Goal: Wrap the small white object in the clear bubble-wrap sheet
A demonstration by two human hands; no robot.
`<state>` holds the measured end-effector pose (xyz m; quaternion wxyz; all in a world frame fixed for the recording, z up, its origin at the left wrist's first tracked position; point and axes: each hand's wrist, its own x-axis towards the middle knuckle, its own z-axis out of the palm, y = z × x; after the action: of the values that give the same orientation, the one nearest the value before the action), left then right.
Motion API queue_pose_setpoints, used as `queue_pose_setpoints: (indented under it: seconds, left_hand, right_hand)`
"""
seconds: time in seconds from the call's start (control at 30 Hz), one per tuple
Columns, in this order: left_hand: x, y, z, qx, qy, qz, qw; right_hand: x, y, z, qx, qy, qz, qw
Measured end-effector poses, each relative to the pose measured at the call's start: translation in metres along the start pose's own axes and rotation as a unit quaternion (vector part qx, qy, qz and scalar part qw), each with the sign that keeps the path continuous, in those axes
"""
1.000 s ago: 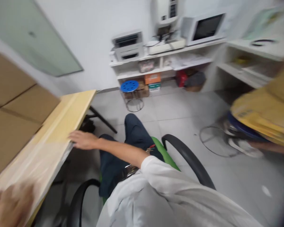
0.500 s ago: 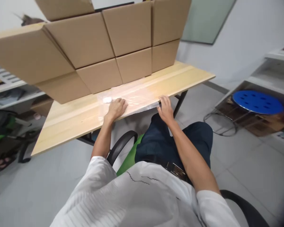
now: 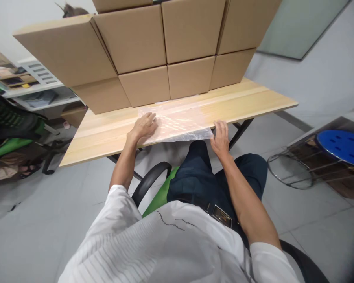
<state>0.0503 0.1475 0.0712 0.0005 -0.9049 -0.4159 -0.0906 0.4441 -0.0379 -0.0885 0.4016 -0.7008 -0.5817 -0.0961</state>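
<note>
You have both arms stretched forward, well apart, with bare forearms. Your left arm [image 3: 122, 167] runs out ahead and slants inward; at the wrist [image 3: 132, 137] the left hand [image 3: 144, 125] turns toward your right, palm down, its fingers [image 3: 149, 117] bent and close together. What lies in that palm is hidden. Your right arm [image 3: 249, 200] slants inward over your right thigh [image 3: 247, 167]. The right hand [image 3: 220, 138] has its back up, fingers [image 3: 221, 126] side by side and pointing ahead, thumb [image 3: 213, 142] on the inner side; whether it pinches, you cannot tell. Your left hand reaches slightly farther forward.
</note>
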Motion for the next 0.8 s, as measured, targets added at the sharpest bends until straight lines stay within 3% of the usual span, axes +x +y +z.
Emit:
queue_pose_setpoints:
  seconds: [0.2,0.33,0.6,0.8]
  left_hand:
    - [0.009,-0.011,0.010,0.015,-0.022,0.007,1.000]
    - [0.010,-0.012,0.005,0.055,-0.034,0.022,0.998]
    - [0.011,-0.006,-0.002,0.084,-0.045,-0.048,0.994]
    - [-0.001,0.004,0.001,0.078,-0.016,-0.070,0.994]
  right_hand:
    - [-0.001,-0.003,0.000,0.012,0.006,-0.004,1.000]
    - [-0.002,-0.003,0.001,0.013,0.011,-0.008,1.000]
    - [-0.004,-0.002,0.007,0.009,0.014,-0.011,1.000]
    - [-0.004,-0.002,0.008,0.010,0.023,-0.008,1.000]
